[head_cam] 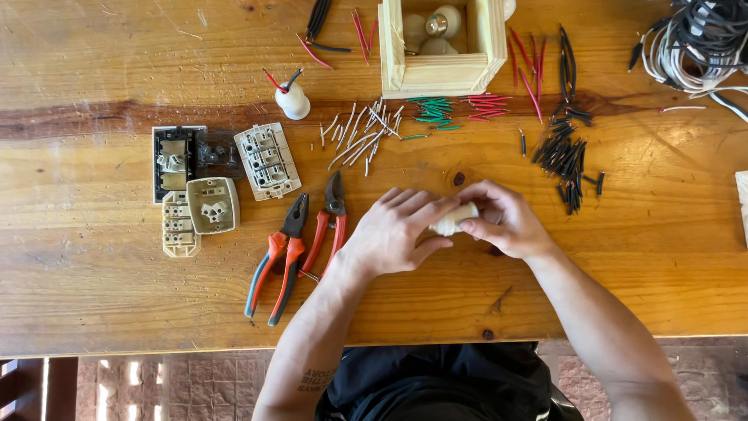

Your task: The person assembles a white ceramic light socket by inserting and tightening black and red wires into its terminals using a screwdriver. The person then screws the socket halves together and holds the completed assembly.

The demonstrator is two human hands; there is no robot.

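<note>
White lamp socket [454, 220] pinched between both hands over bench [93, 296] centre, toward near edge. Left hand [397, 231] wraps its base, right hand [502, 218] fingers grip the other end. Pliers [280, 257] just left.

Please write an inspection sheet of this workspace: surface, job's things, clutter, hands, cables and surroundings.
Surface: wooden table, worn, with dark knots.
Job's things: small cream cylindrical part, held between both hands.
Clutter: two red-handled pliers; opened switch parts; white lamp holder with wire stubs; wooden box holding bulbs.
Hands: left hand and right hand, each with a closed grip on the cream part.
Cables: cut wire pieces in white, green, red and black; cable bundle at the far right corner.
Surroundings: brick-pattern floor below the table edge.
</note>
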